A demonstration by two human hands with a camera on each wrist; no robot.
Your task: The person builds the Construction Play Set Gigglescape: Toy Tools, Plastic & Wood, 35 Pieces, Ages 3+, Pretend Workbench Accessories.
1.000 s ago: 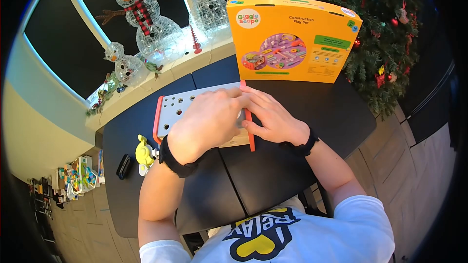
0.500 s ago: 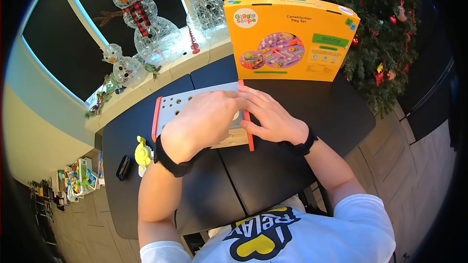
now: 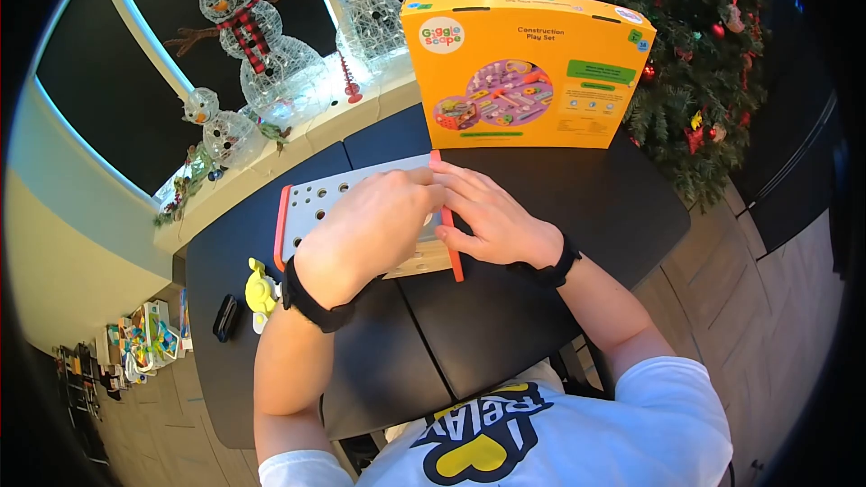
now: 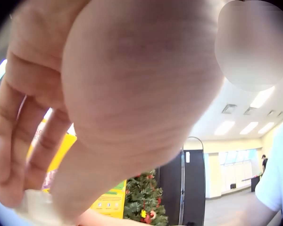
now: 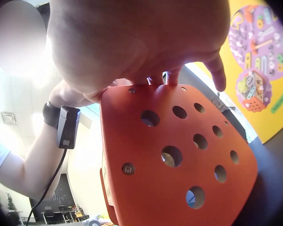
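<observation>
A toy box with a grey, holed top [image 3: 308, 203], red side panels and a pale wooden front [image 3: 422, 261] stands on the dark table. Bent over its top, the left hand [image 3: 365, 233] pinches a small pale piece [image 4: 37, 207] between fingers and thumb; the head view mostly hides that piece. The right hand [image 3: 501, 224] lies across the box's right end, fingers extended and close to the left fingertips. In the right wrist view, this hand [image 5: 141, 42] rests over the upper edge of the red holed panel [image 5: 179, 136].
An orange box [image 3: 532, 72] stands upright behind the toy box. Left of it on the table [image 3: 577, 307] are a yellow-green toy [image 3: 259, 290] and a black case [image 3: 226, 317]. Wire snowmen [image 3: 275, 68] line the windowsill; a decorated tree [image 3: 686, 81] is at the right.
The head view has shifted slightly, moving the scene left. The left wrist has turned a little and covers more of the grey top. The right hand keeps its place on the box.
</observation>
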